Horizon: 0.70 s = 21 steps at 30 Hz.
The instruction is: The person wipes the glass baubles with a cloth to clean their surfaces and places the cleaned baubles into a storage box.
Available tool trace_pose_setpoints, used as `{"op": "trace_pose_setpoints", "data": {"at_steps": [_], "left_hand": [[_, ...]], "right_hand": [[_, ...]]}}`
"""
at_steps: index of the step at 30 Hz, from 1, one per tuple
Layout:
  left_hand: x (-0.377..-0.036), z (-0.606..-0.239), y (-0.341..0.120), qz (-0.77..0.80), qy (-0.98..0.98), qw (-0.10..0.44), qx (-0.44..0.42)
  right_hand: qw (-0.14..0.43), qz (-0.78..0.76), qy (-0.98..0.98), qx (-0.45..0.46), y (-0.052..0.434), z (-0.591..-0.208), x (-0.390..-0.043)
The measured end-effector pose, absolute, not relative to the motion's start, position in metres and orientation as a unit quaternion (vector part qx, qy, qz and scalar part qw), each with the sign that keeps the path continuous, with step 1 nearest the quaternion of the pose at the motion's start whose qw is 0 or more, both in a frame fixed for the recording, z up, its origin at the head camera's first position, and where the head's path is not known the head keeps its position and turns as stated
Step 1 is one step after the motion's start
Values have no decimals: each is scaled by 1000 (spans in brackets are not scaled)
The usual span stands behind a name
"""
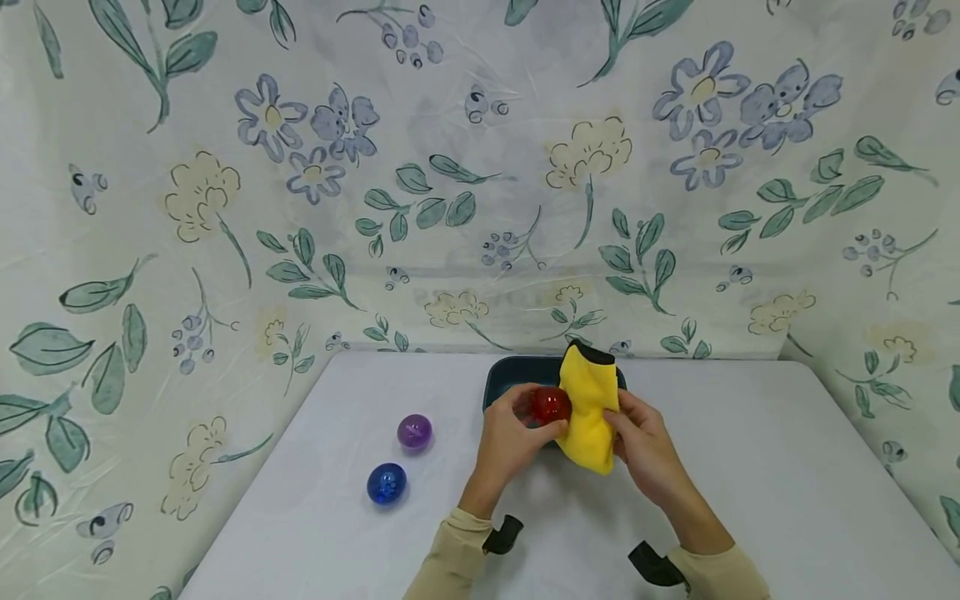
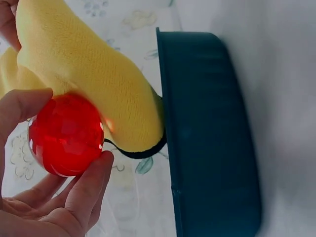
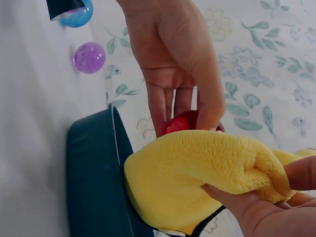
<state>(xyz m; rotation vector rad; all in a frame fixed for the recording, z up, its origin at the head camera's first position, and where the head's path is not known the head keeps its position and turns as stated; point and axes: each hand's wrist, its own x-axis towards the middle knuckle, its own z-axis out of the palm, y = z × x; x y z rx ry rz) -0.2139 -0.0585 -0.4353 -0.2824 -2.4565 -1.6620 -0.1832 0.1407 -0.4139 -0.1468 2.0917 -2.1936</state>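
My left hand (image 1: 517,433) holds a red faceted ball (image 1: 551,405) between thumb and fingers, just above the near edge of a dark teal tray (image 1: 517,372). The red ball (image 2: 66,134) touches a yellow cloth with a black trim (image 1: 589,407), which my right hand (image 1: 637,437) grips by a bunched fold. In the right wrist view the yellow cloth (image 3: 197,177) hangs over the tray (image 3: 91,187) and half hides the red ball (image 3: 185,121). The tray (image 2: 210,133) sits on the white table.
A purple ball (image 1: 415,432) and a blue ball (image 1: 387,483) lie on the white table (image 1: 750,467) to the left of my hands. Floral fabric (image 1: 480,167) covers the wall behind and both sides.
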Motion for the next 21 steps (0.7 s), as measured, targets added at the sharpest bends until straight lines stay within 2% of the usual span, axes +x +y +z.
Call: {"op": "trace_pose_setpoints", "data": {"at_steps": [7, 21], "left_hand": [[-216, -435, -59, -581, -803, 102, -82], [-213, -431, -56, -602, -788, 103, -82]], "right_hand": [[64, -732, 676, -53, 137, -416, -183], [90, -743, 661, -52, 135, -421, -185]]}}
